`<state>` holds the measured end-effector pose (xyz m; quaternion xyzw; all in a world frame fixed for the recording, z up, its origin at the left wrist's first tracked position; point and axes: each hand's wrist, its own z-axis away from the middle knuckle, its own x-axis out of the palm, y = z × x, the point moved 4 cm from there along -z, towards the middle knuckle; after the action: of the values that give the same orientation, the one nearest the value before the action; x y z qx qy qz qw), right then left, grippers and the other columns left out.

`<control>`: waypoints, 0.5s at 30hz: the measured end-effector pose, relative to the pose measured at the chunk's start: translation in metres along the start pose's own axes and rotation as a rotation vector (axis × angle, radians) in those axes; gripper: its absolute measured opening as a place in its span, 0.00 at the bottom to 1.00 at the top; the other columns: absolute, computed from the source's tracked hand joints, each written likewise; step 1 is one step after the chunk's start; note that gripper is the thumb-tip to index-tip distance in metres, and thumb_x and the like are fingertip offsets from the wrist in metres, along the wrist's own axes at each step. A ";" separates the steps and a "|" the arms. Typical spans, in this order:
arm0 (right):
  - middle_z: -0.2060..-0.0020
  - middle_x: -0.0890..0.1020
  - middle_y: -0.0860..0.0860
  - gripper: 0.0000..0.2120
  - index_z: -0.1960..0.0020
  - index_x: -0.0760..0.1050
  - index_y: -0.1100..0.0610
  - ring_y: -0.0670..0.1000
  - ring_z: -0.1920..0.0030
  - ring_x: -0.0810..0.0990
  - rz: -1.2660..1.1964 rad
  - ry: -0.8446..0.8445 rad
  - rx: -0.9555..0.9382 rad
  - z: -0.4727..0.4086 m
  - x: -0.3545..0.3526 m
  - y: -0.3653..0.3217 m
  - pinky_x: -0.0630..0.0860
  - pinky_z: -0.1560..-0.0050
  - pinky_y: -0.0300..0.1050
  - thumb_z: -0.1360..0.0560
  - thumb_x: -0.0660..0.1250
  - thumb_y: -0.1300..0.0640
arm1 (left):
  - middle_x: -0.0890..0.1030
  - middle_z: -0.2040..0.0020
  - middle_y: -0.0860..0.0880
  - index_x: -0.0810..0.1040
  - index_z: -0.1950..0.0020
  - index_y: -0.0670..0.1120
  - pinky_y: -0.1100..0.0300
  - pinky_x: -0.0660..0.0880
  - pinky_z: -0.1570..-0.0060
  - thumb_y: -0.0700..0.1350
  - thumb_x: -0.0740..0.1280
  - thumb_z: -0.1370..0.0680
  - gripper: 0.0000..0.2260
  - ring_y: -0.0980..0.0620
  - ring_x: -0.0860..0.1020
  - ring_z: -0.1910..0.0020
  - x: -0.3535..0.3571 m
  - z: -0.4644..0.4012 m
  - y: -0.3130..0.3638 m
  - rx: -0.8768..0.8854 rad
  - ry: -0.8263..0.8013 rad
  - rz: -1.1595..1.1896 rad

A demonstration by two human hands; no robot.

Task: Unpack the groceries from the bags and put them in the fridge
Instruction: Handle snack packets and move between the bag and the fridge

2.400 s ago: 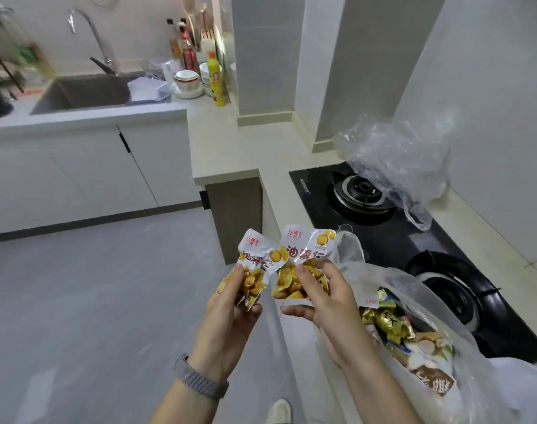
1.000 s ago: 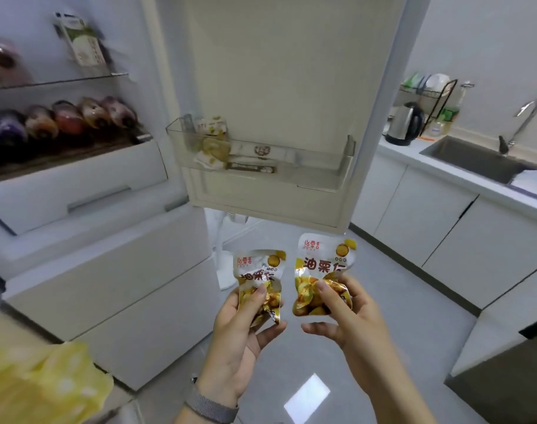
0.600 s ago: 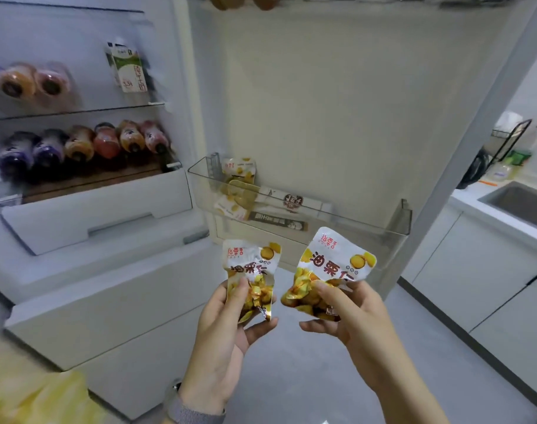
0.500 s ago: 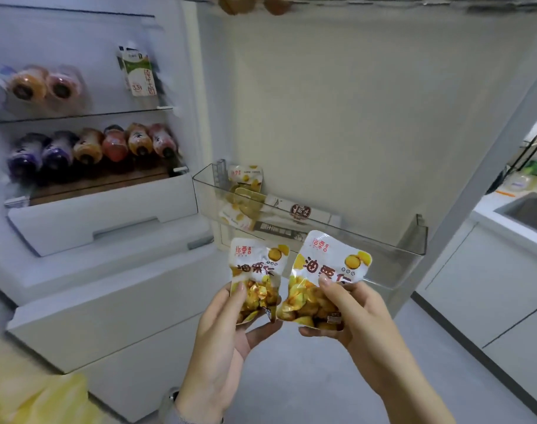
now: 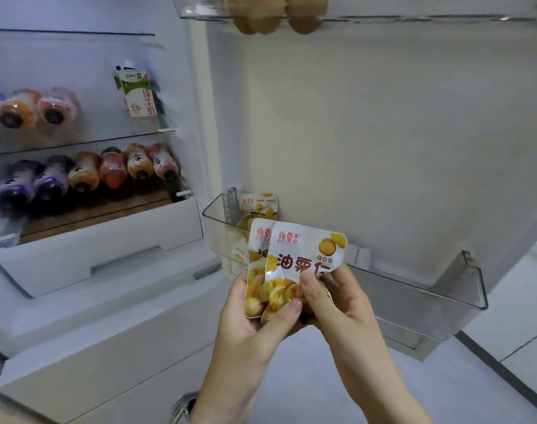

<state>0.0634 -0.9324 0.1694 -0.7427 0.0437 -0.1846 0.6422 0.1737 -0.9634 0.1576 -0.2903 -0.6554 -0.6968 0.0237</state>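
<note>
Home kitchen: open household fridge with drink bottles on a shelf, milk carton, eggs in the door rack, tiled floor.

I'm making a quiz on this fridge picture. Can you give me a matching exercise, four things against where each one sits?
Things:
1. milk carton
2. eggs
3. two chestnut packets
4. row of bottles

Places:
A. top door rack
B. lying on the lower inside shelf
C. upper inside shelf, standing at its right end
D. held in both hands in front of the lower door bin

Pairs: 1-C, 2-A, 3-D, 4-B
</note>
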 end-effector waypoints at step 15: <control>0.56 0.86 0.53 0.10 0.49 0.77 0.48 0.53 0.55 0.85 0.473 -0.043 -0.081 -0.106 0.013 -0.093 0.84 0.58 0.47 0.29 0.72 0.56 | 0.83 0.45 0.47 0.73 0.38 0.46 0.48 0.79 0.46 0.45 0.70 0.28 0.19 0.48 0.81 0.45 -0.009 -0.097 0.061 0.177 -0.229 -0.203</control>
<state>0.0245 -1.0203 0.2734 -0.7407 0.2102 -0.0112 0.6380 0.1702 -1.0649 0.2110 -0.2970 -0.7387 -0.5974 -0.0963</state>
